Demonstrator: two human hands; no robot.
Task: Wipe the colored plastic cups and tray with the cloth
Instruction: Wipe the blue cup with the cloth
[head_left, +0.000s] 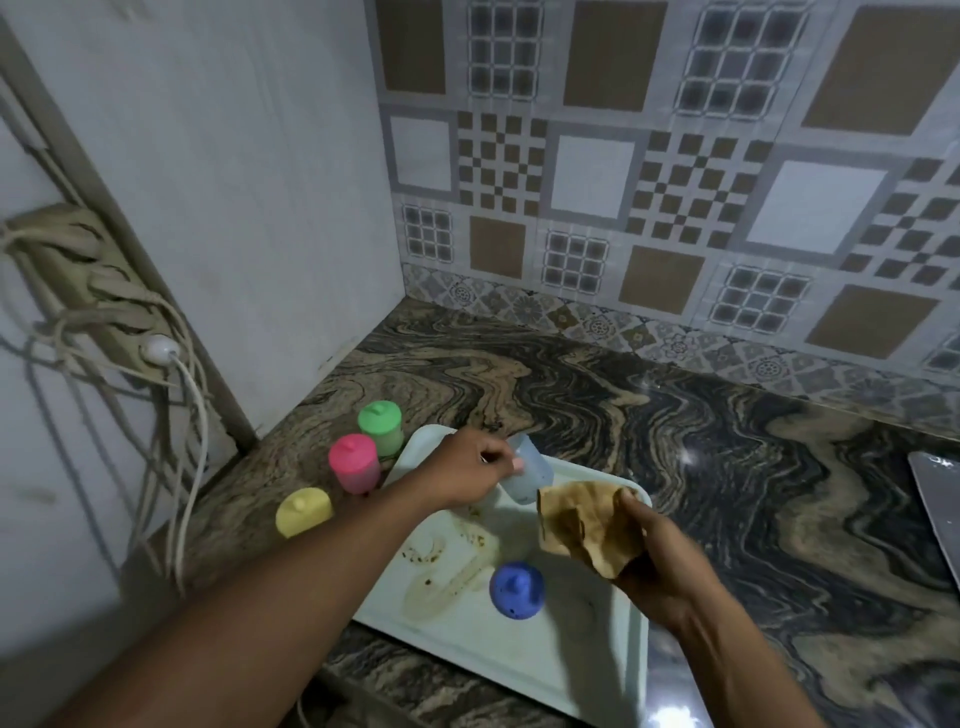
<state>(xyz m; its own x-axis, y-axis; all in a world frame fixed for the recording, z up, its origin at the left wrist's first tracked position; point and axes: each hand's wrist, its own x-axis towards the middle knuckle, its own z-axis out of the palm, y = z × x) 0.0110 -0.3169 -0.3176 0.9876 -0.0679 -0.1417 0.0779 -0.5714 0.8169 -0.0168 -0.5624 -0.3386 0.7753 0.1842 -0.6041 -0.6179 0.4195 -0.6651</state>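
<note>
both hands are holding something. the left hand (470, 467) reaches in from the lower left, its grip curled round a pale blue cup (535, 473) that is tilted above the far end of the tray, in the middle of the frame. the right hand (660, 564), lower right of centre, has its grip closed on a crumpled brown cloth (584, 525), held just beside the pale cup; i cannot tell whether they touch.

the tray (571, 665) is a pale rectangle with a raised rim, lying on the dark marbled bench (753, 467). it holds a dark blue cup (517, 590) near its middle, with brown smears to that cup's left.

three more cups stand on the bench left of the tray: a green cup (382, 428) farthest back, a pink cup (353, 462) just beside it and near the tray's left rim, and a yellow cup (303, 512) nearest the viewer. each shows a knobbed top, so the insides are hidden.

right of the tray and behind it the bench runs open to the patterned tiled wall (675, 182). at the left it ends at a white wall, where cables (179, 415) hang.
</note>
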